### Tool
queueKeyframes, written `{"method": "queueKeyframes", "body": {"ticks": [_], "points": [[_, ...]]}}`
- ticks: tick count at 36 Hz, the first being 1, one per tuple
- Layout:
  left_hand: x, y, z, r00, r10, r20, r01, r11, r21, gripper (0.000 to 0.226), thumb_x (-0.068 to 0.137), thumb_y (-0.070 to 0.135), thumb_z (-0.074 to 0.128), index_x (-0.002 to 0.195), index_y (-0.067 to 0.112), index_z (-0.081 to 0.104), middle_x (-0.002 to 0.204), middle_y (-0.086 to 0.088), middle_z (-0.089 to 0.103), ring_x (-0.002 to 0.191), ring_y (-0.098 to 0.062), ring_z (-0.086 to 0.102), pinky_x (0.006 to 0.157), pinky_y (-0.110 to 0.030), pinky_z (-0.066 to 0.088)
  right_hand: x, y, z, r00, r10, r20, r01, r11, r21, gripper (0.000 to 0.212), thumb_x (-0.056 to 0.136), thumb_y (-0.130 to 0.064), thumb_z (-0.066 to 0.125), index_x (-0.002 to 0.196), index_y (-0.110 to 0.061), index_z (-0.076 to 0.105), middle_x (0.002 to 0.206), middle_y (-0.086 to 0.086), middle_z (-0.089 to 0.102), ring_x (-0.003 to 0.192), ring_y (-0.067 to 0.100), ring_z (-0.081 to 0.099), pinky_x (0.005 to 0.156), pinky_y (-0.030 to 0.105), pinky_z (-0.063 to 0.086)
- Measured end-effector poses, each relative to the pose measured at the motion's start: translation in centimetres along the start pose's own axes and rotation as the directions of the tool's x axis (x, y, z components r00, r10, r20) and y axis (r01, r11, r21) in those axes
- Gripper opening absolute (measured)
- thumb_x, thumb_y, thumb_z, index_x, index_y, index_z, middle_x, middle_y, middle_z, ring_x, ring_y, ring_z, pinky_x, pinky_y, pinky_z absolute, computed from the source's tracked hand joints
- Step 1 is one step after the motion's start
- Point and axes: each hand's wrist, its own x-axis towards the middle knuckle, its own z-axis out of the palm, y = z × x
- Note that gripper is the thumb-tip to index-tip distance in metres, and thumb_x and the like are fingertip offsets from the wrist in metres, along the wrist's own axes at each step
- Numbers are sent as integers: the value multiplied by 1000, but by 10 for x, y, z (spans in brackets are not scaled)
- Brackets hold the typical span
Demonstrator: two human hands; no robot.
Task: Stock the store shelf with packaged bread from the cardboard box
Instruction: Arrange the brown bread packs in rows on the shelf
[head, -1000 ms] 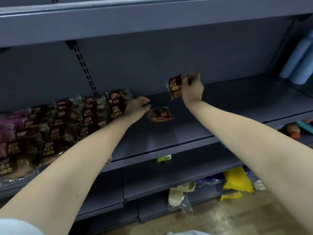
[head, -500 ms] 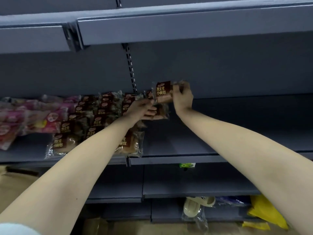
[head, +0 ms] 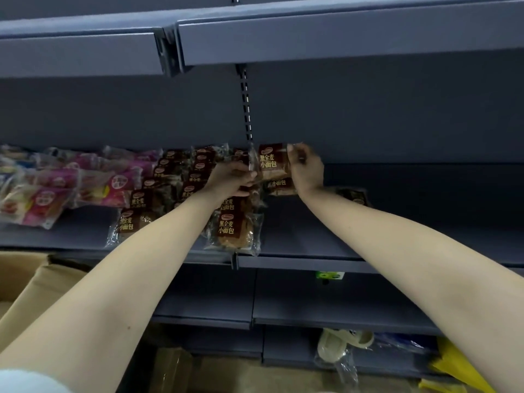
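Note:
A brown-labelled bread packet [head: 270,163] stands upright at the back of the grey shelf [head: 312,239], pinched at its right top corner by my right hand [head: 306,171]. My left hand [head: 231,180] grips the packet's left lower edge. Under it lies another brown packet [head: 279,186], and one more lies flat to the right [head: 354,195]. Rows of the same brown bread packets [head: 229,228] fill the shelf to the left. The open cardboard box [head: 25,282] sits at the lower left.
Pink-wrapped bread packets [head: 56,188] crowd the shelf's far left. An upper shelf [head: 312,35] overhangs closely. Lower shelves hold a beige slipper in plastic [head: 340,341] and yellow bags [head: 453,367]. A green price tag [head: 329,275] hangs on the shelf edge.
Both hands and the upright packet have drifted slightly right in view. My left hand has come up against the packet's left edge. The camera has turned left, showing the box.

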Motion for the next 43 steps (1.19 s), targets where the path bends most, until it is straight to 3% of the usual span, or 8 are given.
{"method": "queueKeyframes", "body": {"ticks": [6,11,17,21,25,29,38,43], "points": [[10,0,19,997,63,-39,-42,909,414,17,85,30,71,99,19,69,95,6,65,93,-9,58,87,-24,45,-4,18,-13,998,54,-25,-56,996,-69,27,99,-24,47,112,-3,59,105,12,65,97,19,58,72,19,38],[9,-6,30,997,70,27,-74,848,525,10,83,32,72,87,27,64,88,9,67,81,-7,64,86,-24,47,-10,36,-19,994,98,-44,-102,988,-114,24,100,-19,45,114,-4,58,108,11,64,101,22,59,67,14,33],[10,-17,32,978,188,88,-198,716,669,23,81,24,70,99,29,56,101,8,61,106,-19,57,96,-37,46,-18,39,-18,986,164,-22,-166,979,-121,27,94,-2,45,119,-5,53,113,10,62,106,20,56,67,7,29],[3,-18,38,965,257,44,-214,684,697,66,83,29,68,139,18,35,136,-7,43,128,-29,34,108,-45,33,-24,46,-12,982,186,-18,-186,978,-94,31,89,3,45,118,-8,48,107,8,62,103,22,59,69,12,36],[-1,-19,45,953,277,124,-273,601,751,88,83,49,64,151,19,17,154,-7,21,140,-28,19,115,-43,19,-28,52,-6,982,178,-59,-183,980,-82,37,87,6,48,122,-7,45,123,12,51,112,21,50,83,11,32],[0,-27,53,949,251,190,-295,503,812,91,84,56,59,153,19,11,159,-4,13,145,-27,9,119,-43,7,-29,57,-2,985,145,-88,-151,987,-63,40,87,7,46,125,-6,44,125,14,49,114,22,49,87,12,32],[6,-36,59,959,280,50,-174,441,881,91,78,66,57,146,15,24,153,-4,27,145,-27,13,119,-46,9,-35,59,2,1000,10,4,-10,997,-74,53,91,-12,54,140,-11,36,137,8,43,128,20,39,100,18,27],[8,-39,60,968,245,61,-164,427,889,91,82,67,52,150,19,16,160,-1,9,147,-27,-1,119,-49,4,-36,60,0,999,38,20,-36,996,-82,66,84,-1,53,145,-13,30,143,6,38,134,20,33,104,19,23]]}}
